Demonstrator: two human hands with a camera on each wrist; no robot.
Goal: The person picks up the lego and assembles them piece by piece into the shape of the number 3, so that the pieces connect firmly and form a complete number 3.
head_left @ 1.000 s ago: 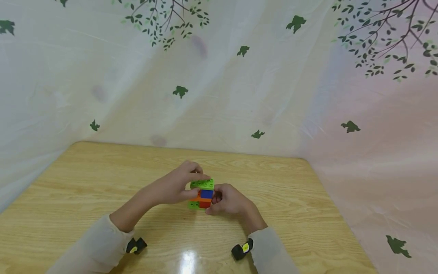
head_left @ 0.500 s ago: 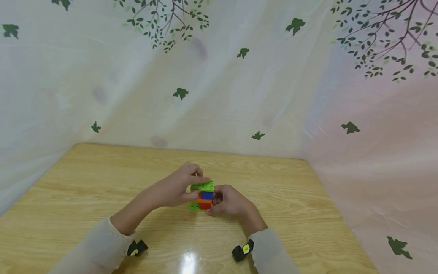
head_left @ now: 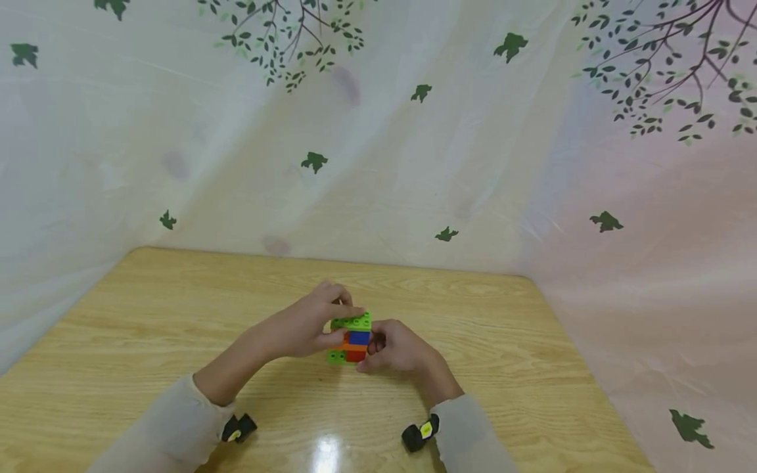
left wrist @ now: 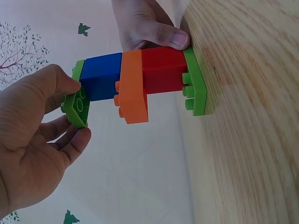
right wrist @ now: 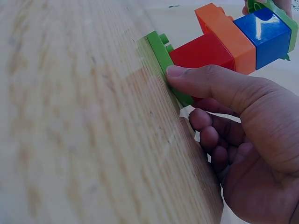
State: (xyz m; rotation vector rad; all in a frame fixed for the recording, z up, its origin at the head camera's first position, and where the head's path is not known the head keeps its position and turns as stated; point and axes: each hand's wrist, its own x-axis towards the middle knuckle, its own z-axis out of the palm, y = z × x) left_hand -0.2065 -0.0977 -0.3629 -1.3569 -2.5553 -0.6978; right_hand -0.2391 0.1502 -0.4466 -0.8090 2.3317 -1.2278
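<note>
A stack of toy building bricks stands on the table between the two hands. From the bottom up it has a green plate (left wrist: pixel 198 84), a red brick (left wrist: pixel 163 70), an orange brick (left wrist: pixel 133 102), a blue brick (head_left: pixel 359 337) and another green plate (head_left: pixel 355 323). My left hand (head_left: pixel 301 328) pinches the top green plate, thumb on the near side and fingers round its far edge. Low on the right side, my right hand (head_left: pixel 402 347) holds the base, its thumb against the bottom green plate and red brick. The green and orange pieces stick out leftward past the red and blue ones.
The wooden table (head_left: pixel 177 315) spreads out around the hands. Behind and to the right hangs a pale cloth (head_left: pixel 378 197) printed with leaves and branches. Each wrist wears a small black camera, the left camera (head_left: pixel 239 427) and the right camera (head_left: pixel 414 437).
Both hands keep their hold and the stack looks the same. Only the head view has shifted slightly, with the scene sitting a little lower.
</note>
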